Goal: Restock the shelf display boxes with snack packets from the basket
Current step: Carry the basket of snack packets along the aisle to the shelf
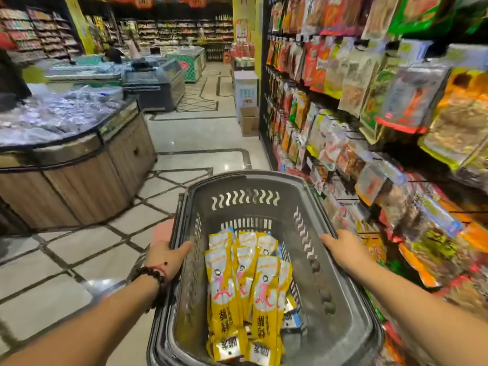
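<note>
A grey plastic basket [245,180] is held out in front of me above the floor. Inside lie several long yellow snack packets [248,291] with white panels, and a blue-white packet [291,317] shows under them. My left hand [165,249] grips the basket's left rim, thumb over the edge; a dark bead bracelet is on that wrist. My right hand [343,248] grips the right rim, its fingers curled over the outside. The shelf [369,165] on my right is hung with many snack bags; no display boxes are clearly visible.
A wooden-sided island counter [79,165] piled with wrapped goods stands at left. Chest freezers [158,83] lie further back. Cardboard boxes [249,120] sit at the shelf's far end. A tiled aisle [200,138] runs ahead between counter and shelf. People stand far off.
</note>
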Available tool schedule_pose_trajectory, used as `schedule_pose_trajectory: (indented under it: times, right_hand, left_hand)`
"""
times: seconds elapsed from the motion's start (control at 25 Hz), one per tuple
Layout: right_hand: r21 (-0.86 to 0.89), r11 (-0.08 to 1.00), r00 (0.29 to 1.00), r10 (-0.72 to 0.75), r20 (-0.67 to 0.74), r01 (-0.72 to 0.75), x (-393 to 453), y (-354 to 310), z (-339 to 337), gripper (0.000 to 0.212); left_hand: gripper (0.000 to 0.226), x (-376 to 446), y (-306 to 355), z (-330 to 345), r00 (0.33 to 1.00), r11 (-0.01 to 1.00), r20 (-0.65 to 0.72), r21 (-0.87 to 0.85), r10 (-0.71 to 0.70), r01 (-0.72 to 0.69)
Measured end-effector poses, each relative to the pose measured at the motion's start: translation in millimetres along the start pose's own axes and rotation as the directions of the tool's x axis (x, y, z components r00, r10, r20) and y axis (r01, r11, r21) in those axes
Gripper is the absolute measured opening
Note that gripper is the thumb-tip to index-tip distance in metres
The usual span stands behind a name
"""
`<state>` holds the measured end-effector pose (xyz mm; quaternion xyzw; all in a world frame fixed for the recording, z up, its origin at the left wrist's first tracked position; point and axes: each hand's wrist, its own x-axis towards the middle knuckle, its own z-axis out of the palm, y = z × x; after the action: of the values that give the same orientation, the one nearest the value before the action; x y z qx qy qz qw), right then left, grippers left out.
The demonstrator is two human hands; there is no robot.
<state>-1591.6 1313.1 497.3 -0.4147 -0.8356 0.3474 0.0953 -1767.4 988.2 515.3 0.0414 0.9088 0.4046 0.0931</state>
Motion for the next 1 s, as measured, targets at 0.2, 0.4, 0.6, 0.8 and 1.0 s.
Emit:
schedule_pose_trajectory:
  times: [0.2,0.4,0.6,0.8,1.0]
  right_hand:
    - [-0.008,0.998,0.998,0.062,-0.011,-0.062,146.9,-42.8,20.3,0.040]
    - [-0.005,0.996,0.995,0.086,0.042,-0.086,331.6,-77.9,59.4,0.037]
    - [0.001,0.998,0.997,0.058,0.043,-0.058,475.8,-128.0,72.3,0.035]
    - [-0.035,0.998,0.998,0.054,0.020,-0.053,597.2,-161.1,99.0,0.043]
    - [-0.086,0.986,0.989,0.148,0.016,-0.146,715.8,-176.6,147.2,0.039]
  left_hand:
    - [0.040,164.4,55.2,42.8,1.000,0.997,0.018,0.073,0.008,-0.009]
    - [0.054,327.3,106.5,108.5,0.999,0.992,-0.008,0.118,-0.050,0.051]
    - [0.042,456.8,165.4,141.8,0.998,0.989,-0.029,0.137,-0.052,0.056]
    - [0.041,588.2,191.7,182.7,0.999,0.995,-0.004,0.093,-0.040,0.040]
    - [0.044,734.5,199.2,243.1,0.997,0.994,0.054,0.102,-0.057,0.051]
